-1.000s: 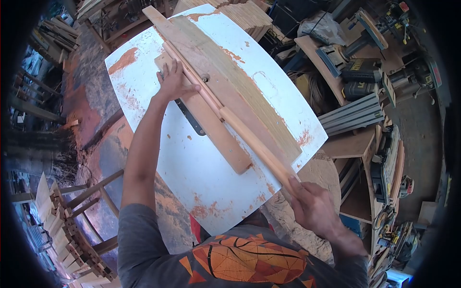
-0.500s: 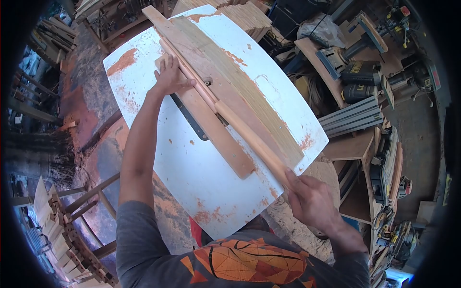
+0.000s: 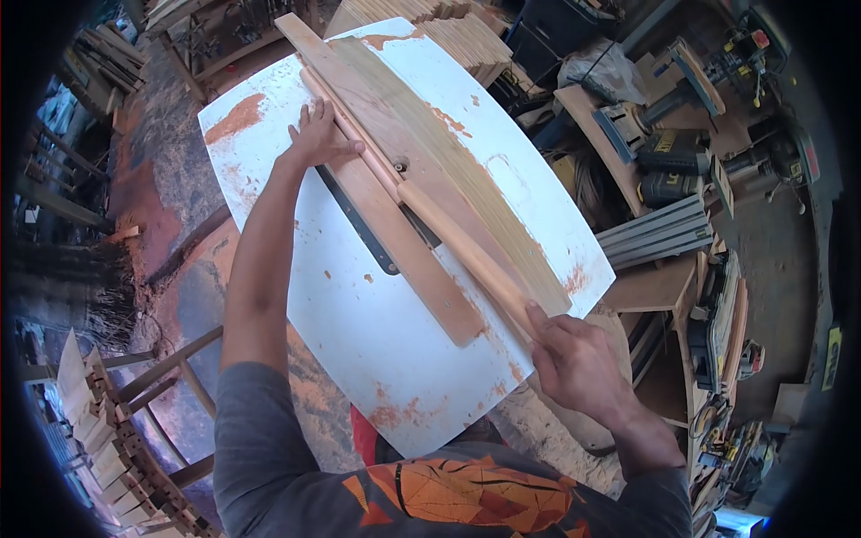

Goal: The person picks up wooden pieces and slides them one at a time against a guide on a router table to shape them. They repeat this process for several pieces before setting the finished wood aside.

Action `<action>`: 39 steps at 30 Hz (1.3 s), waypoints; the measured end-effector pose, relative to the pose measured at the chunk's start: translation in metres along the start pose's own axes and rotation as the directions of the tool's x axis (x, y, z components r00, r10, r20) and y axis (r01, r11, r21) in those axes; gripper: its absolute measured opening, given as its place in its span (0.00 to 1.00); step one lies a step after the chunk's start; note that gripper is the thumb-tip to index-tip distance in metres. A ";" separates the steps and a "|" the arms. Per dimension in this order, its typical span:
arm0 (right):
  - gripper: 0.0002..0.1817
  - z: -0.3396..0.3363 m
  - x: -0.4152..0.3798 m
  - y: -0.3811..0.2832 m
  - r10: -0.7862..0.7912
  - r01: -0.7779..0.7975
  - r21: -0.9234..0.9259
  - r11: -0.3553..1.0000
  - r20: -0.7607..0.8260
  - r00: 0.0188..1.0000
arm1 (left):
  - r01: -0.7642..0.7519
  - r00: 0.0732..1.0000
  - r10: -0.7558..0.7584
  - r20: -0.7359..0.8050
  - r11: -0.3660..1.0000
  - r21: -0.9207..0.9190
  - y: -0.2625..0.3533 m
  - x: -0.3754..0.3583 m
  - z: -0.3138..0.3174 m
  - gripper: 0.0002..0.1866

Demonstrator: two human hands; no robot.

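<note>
- Grey shirt (image 3: pixel 305 498) w/ orange pattern, nearest; both sleeves reach fwd over the white tabletop (image 3: pixel 377 350).
- R hand (image 3: pixel 583 363): mostly closed, fingers curled round the near end of the wooden stick (image 3: pixel 466 255), one digit laid along its top; no open gap visible btwn hand & wood.
- Wooden stick: runs diagonally from R hand up past L hand, thick in the near part, thinner & redder in the far part; lies btwn the flat board (image 3: pixel 421 278) & the broad board (image 3: pixel 395 117).
- Flat board: L of the stick, on the tabletop; dark metal strip (image 3: pixel 359 220) shows along its left edge.
- L hand (image 3: pixel 318 139): open, fingers spread, palm down on the flat board's far part, thumb out to the stick's thin part; not wrapped round it.
- Broad board: R of stick, w/ a small round hole (image 3: pixel 400 165).
- Bkgd: stacked wood pieces (image 3: pixel 462 45) past the tabletop; black tool cases (image 3: pixel 673 152) off to the R.
</note>
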State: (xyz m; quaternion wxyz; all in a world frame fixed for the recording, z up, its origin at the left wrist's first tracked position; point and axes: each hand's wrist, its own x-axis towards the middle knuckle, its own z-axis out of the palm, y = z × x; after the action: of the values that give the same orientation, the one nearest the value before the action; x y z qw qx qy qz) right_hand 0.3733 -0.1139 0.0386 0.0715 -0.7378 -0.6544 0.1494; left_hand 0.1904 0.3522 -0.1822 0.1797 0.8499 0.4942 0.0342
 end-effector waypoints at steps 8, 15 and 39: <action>0.27 0.002 0.016 -0.004 -0.002 0.002 -0.022 1.000 0.001 1.000 | 0.004 1.000 -0.004 0.022 1.000 0.020 -0.008 0.014 -0.010 0.82; 0.26 -0.003 0.033 -0.018 0.025 -0.025 -0.018 1.000 0.011 1.000 | 0.017 0.999 -0.018 0.034 0.999 0.030 -0.017 0.028 -0.017 0.81; 0.26 -0.026 0.130 -0.120 0.106 -0.103 0.025 0.994 -0.268 0.958 | 0.325 0.838 -0.529 -0.132 0.680 -0.657 -0.094 0.195 -0.043 0.47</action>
State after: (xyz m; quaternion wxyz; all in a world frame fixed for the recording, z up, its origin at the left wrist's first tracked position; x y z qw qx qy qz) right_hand 0.2813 0.0331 0.0829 0.1556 -0.7845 -0.5978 0.0550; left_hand 0.2022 0.5717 -0.1973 0.3667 0.5871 0.6644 0.2819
